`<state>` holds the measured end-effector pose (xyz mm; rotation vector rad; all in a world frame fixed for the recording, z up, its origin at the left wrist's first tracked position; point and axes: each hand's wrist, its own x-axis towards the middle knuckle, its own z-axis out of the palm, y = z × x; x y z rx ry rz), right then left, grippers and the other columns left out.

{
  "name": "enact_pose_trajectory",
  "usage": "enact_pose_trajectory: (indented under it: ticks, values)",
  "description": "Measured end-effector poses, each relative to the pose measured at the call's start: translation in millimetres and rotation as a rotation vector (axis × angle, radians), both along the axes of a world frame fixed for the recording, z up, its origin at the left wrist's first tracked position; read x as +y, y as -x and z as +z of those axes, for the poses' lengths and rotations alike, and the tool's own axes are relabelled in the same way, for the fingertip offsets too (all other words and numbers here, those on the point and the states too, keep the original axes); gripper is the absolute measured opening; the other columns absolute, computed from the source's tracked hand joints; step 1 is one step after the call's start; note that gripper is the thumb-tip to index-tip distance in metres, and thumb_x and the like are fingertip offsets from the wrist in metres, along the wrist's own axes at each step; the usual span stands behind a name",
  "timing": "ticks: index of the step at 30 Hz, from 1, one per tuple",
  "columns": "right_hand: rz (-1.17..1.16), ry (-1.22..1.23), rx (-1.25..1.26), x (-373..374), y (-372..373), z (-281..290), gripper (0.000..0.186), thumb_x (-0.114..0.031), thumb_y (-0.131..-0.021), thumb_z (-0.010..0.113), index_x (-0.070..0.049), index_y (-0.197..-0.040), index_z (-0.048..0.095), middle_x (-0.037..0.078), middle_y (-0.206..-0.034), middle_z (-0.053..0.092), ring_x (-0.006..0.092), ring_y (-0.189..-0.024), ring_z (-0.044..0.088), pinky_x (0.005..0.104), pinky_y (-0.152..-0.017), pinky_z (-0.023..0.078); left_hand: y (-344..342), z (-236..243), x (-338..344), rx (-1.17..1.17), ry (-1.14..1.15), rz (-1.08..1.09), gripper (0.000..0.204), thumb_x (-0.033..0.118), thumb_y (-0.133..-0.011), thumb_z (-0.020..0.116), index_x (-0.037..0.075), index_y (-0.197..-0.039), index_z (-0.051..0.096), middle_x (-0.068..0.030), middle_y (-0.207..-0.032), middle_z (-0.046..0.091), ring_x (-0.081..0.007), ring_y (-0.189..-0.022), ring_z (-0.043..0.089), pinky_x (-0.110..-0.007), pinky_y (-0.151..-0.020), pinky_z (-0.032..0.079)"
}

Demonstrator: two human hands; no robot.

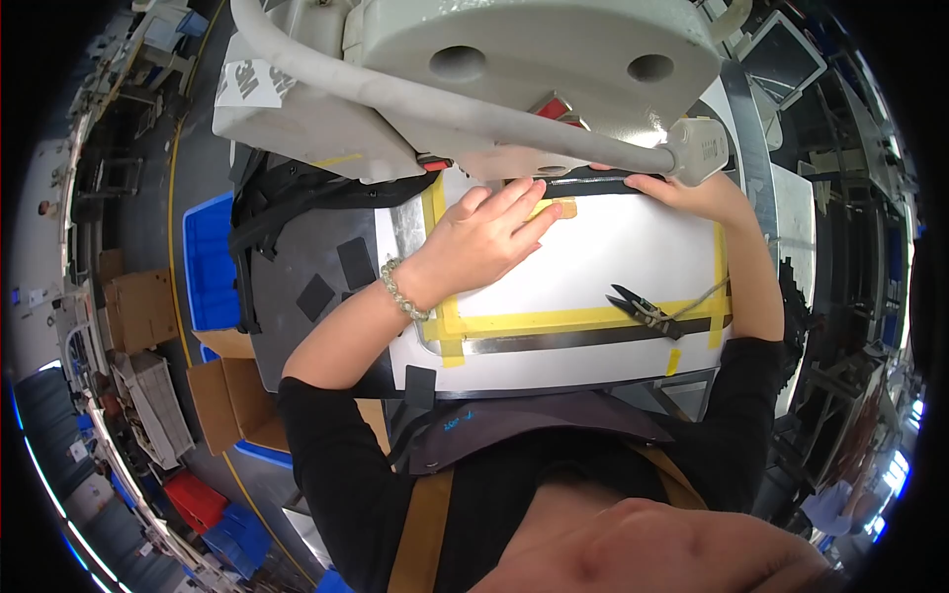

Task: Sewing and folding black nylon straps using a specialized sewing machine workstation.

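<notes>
My left hand lies with fingers stretched out over the near edge of a black strip and a small yellow-tan piece, beneath the head of a grey-white sewing machine. My right hand has its thumb on the strip's right part, its other fingers partly hidden under the machine. The white work surface has yellow tape borders. Black-handled snips on a cord lie at its right front.
Black straps and square black patches lie left of the work surface. Beyond are blue bins and cardboard boxes beside a yellow floor line. Metal racks line the right side, where another person shows low down.
</notes>
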<state>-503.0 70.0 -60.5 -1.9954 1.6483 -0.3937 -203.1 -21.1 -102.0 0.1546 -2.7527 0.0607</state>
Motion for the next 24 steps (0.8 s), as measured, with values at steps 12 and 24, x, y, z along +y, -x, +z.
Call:
enact_pose_trajectory:
  ticks: [12,24]
  values:
    - [0.066,-0.059,-0.039,-7,-14,20,0.036,-0.015,-0.090,0.061,-0.019,-0.125,0.065,0.008,-0.125,0.063,0.0260,-0.112,0.058,0.0341,-0.097,0.043,-2,1,1,-0.001,0.039,0.038,0.050,0.033,-0.078,0.073,0.018,-0.124,0.063,-0.0014,-0.124,0.062,-0.0137,-0.116,0.052,-0.030,-0.086,0.033]
    - [-0.211,-0.075,-0.112,0,-15,9,0.025,-0.022,-0.081,0.077,-0.009,-0.102,0.072,0.006,-0.094,0.070,0.0177,-0.085,0.065,0.0310,-0.073,0.049,-5,0,0,-0.005,0.195,0.032,0.048,0.036,-0.078,0.072,0.016,-0.121,0.065,0.0003,-0.119,0.065,-0.0107,-0.113,0.055,-0.028,-0.078,0.032]
